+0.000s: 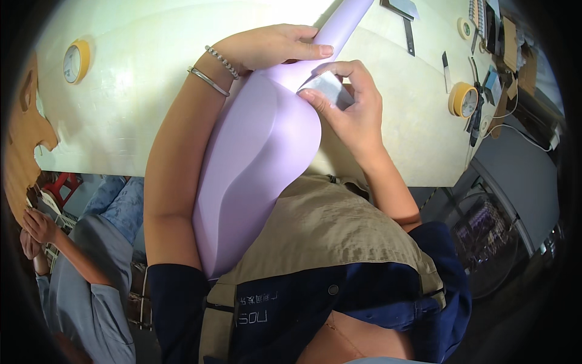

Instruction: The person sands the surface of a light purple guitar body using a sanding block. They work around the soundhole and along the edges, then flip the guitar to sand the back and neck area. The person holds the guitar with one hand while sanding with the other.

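Note:
A lavender guitar-shaped piece point(248, 170) with a long neck point(345, 21) lies diagonally from my lap across the worktable edge, under my left forearm. My left hand point(285, 45) is wrapped over the base of the neck, its thumb on the lavender surface. My right hand point(351, 109) pinches a light grey flat pad or sheet point(327, 85) against the rounded upper right edge of the body, near where the neck joins it.
The worktable point(115, 121) holds tape rolls point(76, 60) point(464, 99), metal squares point(409, 33), a blade point(447, 73) and assorted tools at the right. A co-worker point(91, 261) at lower left handles a brown cutout board point(24, 121). A dark fan-like appliance point(491, 230) stands lower right.

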